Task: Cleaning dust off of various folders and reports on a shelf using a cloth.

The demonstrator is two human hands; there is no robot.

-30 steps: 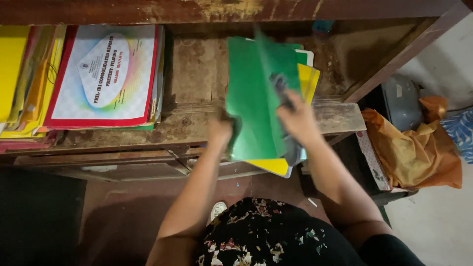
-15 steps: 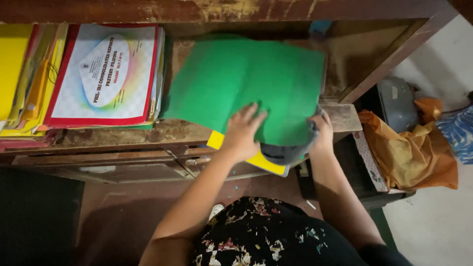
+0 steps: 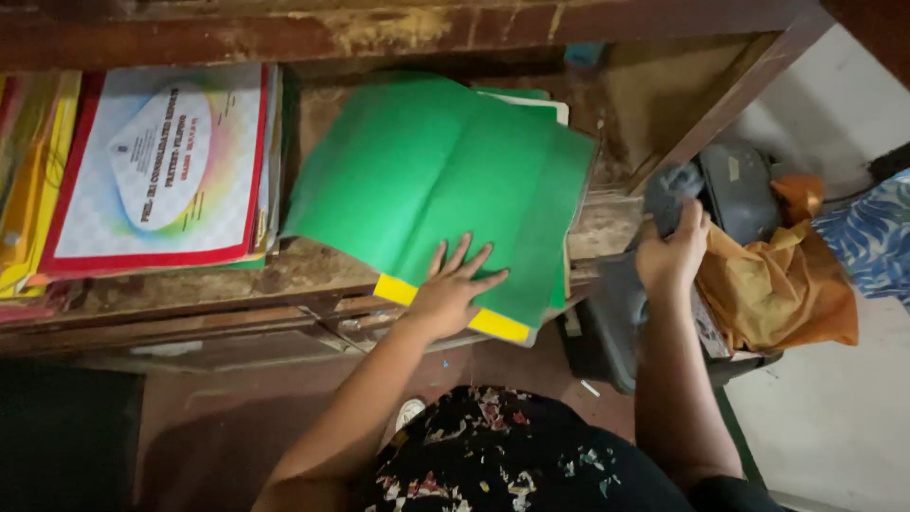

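A pile of green folders [image 3: 436, 180] lies flat on a worn wooden shelf [image 3: 313, 270], with a yellow folder [image 3: 493, 324] sticking out beneath its near edge. My left hand [image 3: 455, 289] presses flat on the green folders, fingers spread. Right of the shelf, my right hand [image 3: 673, 251] is shut on a dark grey cloth [image 3: 668, 190], holding it in front of the shelf's wooden side post [image 3: 720, 104].
A stack of red-bordered booklets [image 3: 161, 171] and yellow folders [image 3: 28, 190] fills the left of the shelf. An orange bag [image 3: 777, 284] and a dark box [image 3: 739, 180] sit on the floor at the right, next to blue patterned fabric [image 3: 872, 237].
The green folder went from upright to flat on the pile. My left hand now rests on it. My right hand left the folders and moved right, carrying the grey cloth.
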